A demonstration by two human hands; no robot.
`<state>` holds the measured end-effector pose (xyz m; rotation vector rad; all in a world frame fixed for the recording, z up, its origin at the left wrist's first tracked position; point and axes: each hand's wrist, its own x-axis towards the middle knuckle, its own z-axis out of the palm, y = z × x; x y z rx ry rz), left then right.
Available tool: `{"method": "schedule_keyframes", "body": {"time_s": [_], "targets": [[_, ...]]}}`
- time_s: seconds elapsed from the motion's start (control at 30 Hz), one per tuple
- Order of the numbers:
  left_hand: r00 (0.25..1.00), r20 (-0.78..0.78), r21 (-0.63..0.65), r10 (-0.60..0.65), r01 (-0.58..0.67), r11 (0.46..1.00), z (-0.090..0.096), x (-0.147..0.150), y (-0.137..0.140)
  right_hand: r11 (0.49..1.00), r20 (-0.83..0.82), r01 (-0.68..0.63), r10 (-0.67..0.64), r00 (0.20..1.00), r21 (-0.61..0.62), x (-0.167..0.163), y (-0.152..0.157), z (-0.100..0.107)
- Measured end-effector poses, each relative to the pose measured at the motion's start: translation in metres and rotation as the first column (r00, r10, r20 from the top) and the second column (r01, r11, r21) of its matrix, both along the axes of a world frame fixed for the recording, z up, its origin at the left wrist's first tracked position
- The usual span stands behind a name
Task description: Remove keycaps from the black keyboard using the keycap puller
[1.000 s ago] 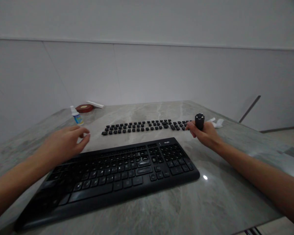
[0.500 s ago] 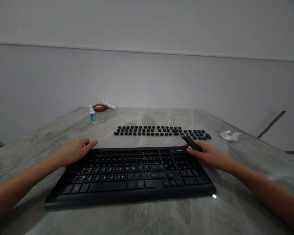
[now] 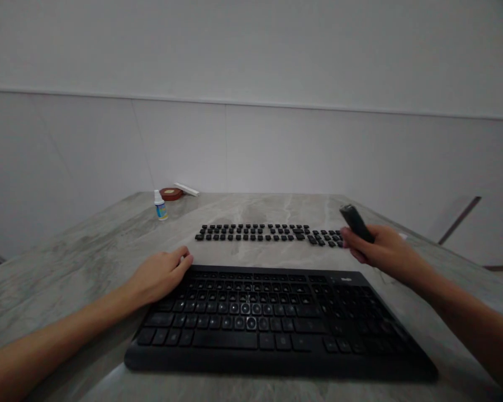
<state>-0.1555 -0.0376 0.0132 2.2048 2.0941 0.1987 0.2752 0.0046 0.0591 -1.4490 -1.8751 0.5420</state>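
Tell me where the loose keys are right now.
In the head view, the loose keys lie in rows across the middle, beyond the keyboard, their right end appearing beside the right hand.

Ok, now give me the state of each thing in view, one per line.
Keyboard: flat on the table, some upper keys lacking caps
Loose keycaps: laid out in rows beyond the keyboard
Black handheld tool: tilted, raised; on or off unclear
Right hand: closed around the tool
Left hand: at the keyboard's far left corner
Spray bottle: standing
Red box: lying flat
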Motion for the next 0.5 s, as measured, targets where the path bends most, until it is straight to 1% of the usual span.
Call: {"method": "schedule_keyframes", "body": {"time_s": [0.03, 0.07, 0.13, 0.17, 0.23, 0.27, 0.3, 0.33, 0.37, 0.43, 0.47, 0.5], "targets": [[1.000, -0.016, -0.001, -0.022, 0.022, 1.000, 0.001, -0.001, 0.000, 0.999, -0.156, -0.023, 0.027, 0.987, 0.028, -0.019, -0.004, 0.007], [0.998, -0.036, 0.000, -0.054, 0.054, 0.999, 0.002, -0.001, 0.001, 0.996, -0.279, -0.079, 0.090, 0.956, 0.051, -0.040, -0.009, 0.014], [0.990, -0.095, 0.011, -0.108, 0.109, 0.994, 0.003, -0.003, 0.001, 0.974, -0.401, -0.219, 0.225, 0.888, 0.063, -0.089, -0.019, 0.023], [0.984, -0.135, 0.033, -0.115, 0.121, 0.992, 0.004, -0.004, 0.000, 0.953, -0.437, -0.296, 0.292, 0.851, 0.061, -0.115, -0.024, 0.024], [0.976, -0.206, 0.121, -0.074, 0.101, 0.988, 0.007, -0.009, -0.001, 0.905, -0.520, -0.423, 0.384, 0.763, 0.048, -0.166, -0.029, 0.020], [0.977, -0.204, 0.177, -0.060, 0.097, 0.979, 0.009, -0.012, -0.002, 0.880, -0.560, -0.474, 0.413, 0.718, 0.042, -0.189, -0.029, 0.014], [0.983, -0.167, 0.217, -0.081, 0.117, 0.969, 0.011, -0.017, -0.004, 0.863, -0.585, -0.503, 0.435, 0.685, 0.054, -0.210, -0.029, 0.006], [0.984, -0.097, 0.229, -0.151, 0.169, 0.959, 0.013, -0.022, -0.006, 0.855, -0.598, -0.514, 0.447, 0.665, 0.068, -0.229, -0.028, -0.003], [0.968, -0.010, 0.219, -0.251, 0.247, 0.944, 0.015, -0.026, -0.010, 0.852, -0.597, -0.516, 0.461, 0.656, 0.091, -0.244, -0.026, -0.012], [0.880, 0.151, 0.167, -0.451, 0.427, 0.889, 0.017, -0.034, -0.017, 0.848, -0.604, -0.513, 0.480, 0.636, 0.134, -0.266, -0.023, -0.029], [0.836, 0.202, 0.154, -0.511, 0.488, 0.859, 0.017, -0.036, -0.020, 0.838, -0.615, -0.527, 0.492, 0.616, 0.142, -0.272, -0.022, -0.036], [0.807, 0.247, 0.147, -0.536, 0.516, 0.844, 0.016, -0.037, -0.023, 0.825, -0.625, -0.547, 0.504, 0.597, 0.143, -0.275, -0.022, -0.042]]}}
